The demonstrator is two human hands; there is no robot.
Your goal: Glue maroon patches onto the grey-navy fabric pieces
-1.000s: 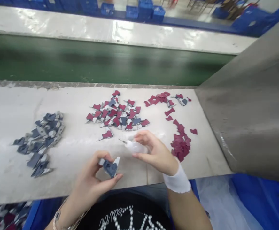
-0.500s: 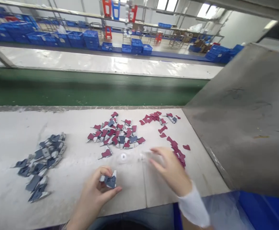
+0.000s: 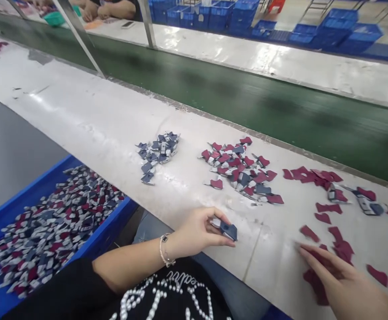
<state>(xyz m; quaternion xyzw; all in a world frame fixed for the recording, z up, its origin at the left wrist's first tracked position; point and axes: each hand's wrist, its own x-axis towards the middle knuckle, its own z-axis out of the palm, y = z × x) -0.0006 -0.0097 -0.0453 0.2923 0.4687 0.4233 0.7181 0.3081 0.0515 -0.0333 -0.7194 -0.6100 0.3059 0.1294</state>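
One grey piece [image 3: 229, 231] is gripped in the left hand [image 3: 197, 233] at the table [image 3: 80, 106] edge; the open right hand [image 3: 347, 284] lies on red scraps [image 3: 342, 251]. One grey pile [image 3: 157, 153], one mixed pile [image 3: 240, 171] and one blue bin [image 3: 30, 190] are seen.

**Bright, even indoor light, with a soft, stretched wide-angle view**

Pale glare streaks along the glossy white far worktop [image 3: 263, 62], and a broad sheen lies across the off-white near worktop [image 3: 80, 111], while the dark green conveyor belt [image 3: 247, 98] carries only dull, smeared reflections. The light seems to fall from above, leaving faint, soft shadows, the clearest beneath the person's left hand [image 3: 197, 233]. The fingers of the right hand [image 3: 343, 284] are blurred by motion. Toward the frame's edges, the slim steel post [image 3: 77, 35] leans sharply, and the blue plastic crates [image 3: 243, 18] look stretched and slightly soft.
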